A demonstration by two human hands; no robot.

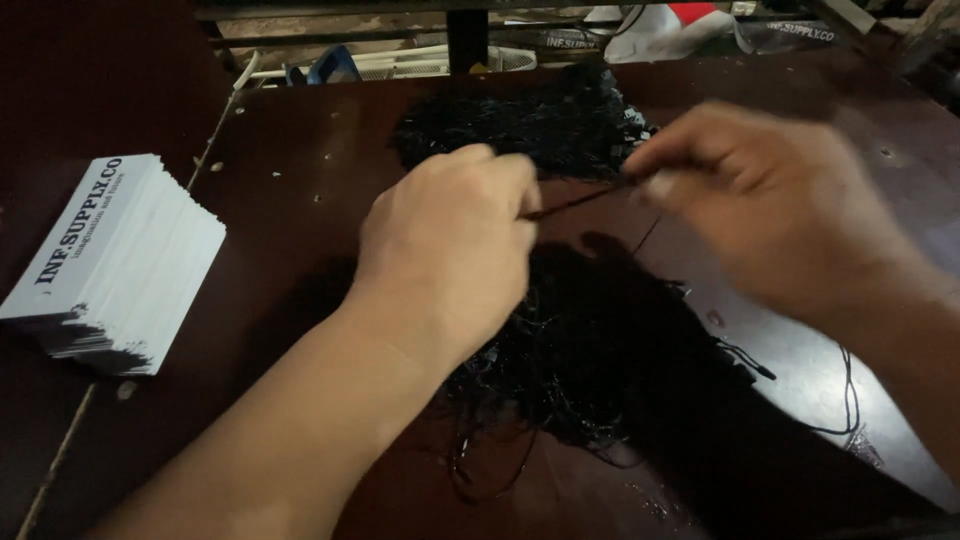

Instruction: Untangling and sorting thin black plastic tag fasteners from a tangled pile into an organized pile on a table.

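Left hand [450, 250]: closed in a loose fist, knuckles up, pinching one end of a thin black string [575, 203]; it rests over the near heap of black strings [600, 350].

Right hand [770, 205]: fingertips pinched on the other end of the same string (somewhat blurred); the string runs taut and slightly slanted between the two hands, just above the desk [300, 150].

Near heap of black strings: a loose tangle lying on the desk below and between the hands; stray ends trail toward the front edge; one long strand loops out to the right under the right forearm.

Far heap of black strings [540, 125]: a denser bundle lying behind the hands, toward the back edge of the desk; touching neither hand as far as can be told.

Stack of white cards [120, 265]: at the left side of the desk, well apart from the hands; fanned slightly, dark print on the top card.

Desk: dark reddish-brown surface, scuffed; clutter behind its back edge, too dim to tell.
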